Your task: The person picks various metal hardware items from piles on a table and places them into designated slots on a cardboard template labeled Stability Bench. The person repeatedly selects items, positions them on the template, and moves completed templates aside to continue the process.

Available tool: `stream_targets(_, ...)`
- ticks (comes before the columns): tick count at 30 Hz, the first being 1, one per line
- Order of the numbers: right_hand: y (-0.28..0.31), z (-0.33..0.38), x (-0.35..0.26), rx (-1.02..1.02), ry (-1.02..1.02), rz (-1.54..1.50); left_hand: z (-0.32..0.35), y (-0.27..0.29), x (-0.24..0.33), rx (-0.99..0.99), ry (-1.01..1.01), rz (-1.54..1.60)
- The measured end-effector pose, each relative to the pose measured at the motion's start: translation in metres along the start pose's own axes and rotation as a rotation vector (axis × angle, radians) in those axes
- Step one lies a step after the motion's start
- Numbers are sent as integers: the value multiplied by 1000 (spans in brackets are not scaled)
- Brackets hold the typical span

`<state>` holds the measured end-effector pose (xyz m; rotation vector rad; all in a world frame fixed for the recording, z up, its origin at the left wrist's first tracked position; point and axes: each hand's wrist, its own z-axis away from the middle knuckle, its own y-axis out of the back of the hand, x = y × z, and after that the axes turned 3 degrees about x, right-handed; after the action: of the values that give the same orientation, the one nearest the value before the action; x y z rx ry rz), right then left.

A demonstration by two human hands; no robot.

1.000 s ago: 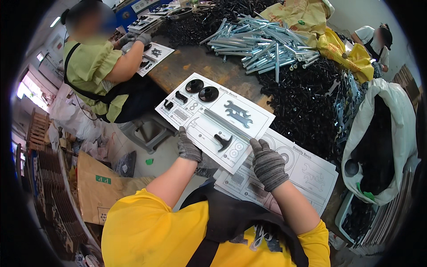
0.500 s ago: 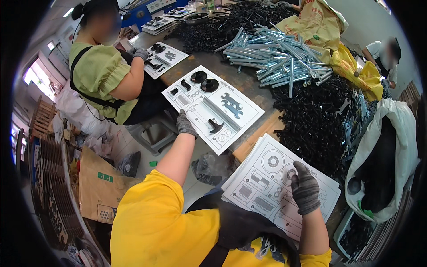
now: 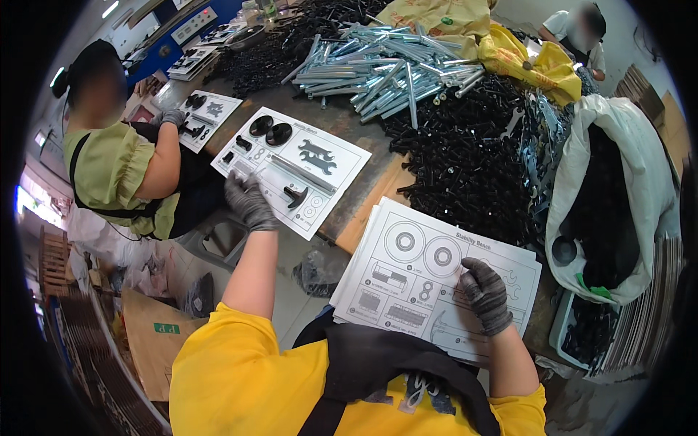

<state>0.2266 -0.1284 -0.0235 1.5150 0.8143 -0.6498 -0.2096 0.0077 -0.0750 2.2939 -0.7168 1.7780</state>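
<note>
My left hand (image 3: pixel 247 200), in a grey glove, grips the near edge of a white printed card (image 3: pixel 331 163) lying on the brown table. On the card sit two black round discs (image 3: pixel 270 131), two flat wrenches (image 3: pixel 317 158), a grey rod (image 3: pixel 302 174) and a black T-shaped part (image 3: pixel 294 196). My gloved right hand (image 3: pixel 483 294) rests palm down on a stack of blank printed sheets (image 3: pixel 407 269) at the table's near edge, fingers slightly curled and holding nothing.
A person in a green top (image 3: pixel 116 167) sits at the left with a similar parts card (image 3: pixel 207 115). A heap of black fasteners (image 3: pixel 465 160), silver bolts (image 3: pixel 378 69), yellow bags (image 3: pixel 534 62) and a white sack (image 3: pixel 629 182) fill the table beyond.
My right hand left the parts card and moved right onto the stack of sheets. My left hand kept hold of the card, which now lies further left and away from me.
</note>
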Motion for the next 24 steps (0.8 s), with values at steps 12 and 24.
stream_targets(12, -8, 4, 5, 17, -60, -102, 133, -176, 48, -1376, -577, -922)
stream_targets(24, -11, 5, 9, 148, 181, 91, 57, -145, 22, -1330, -254, -317)
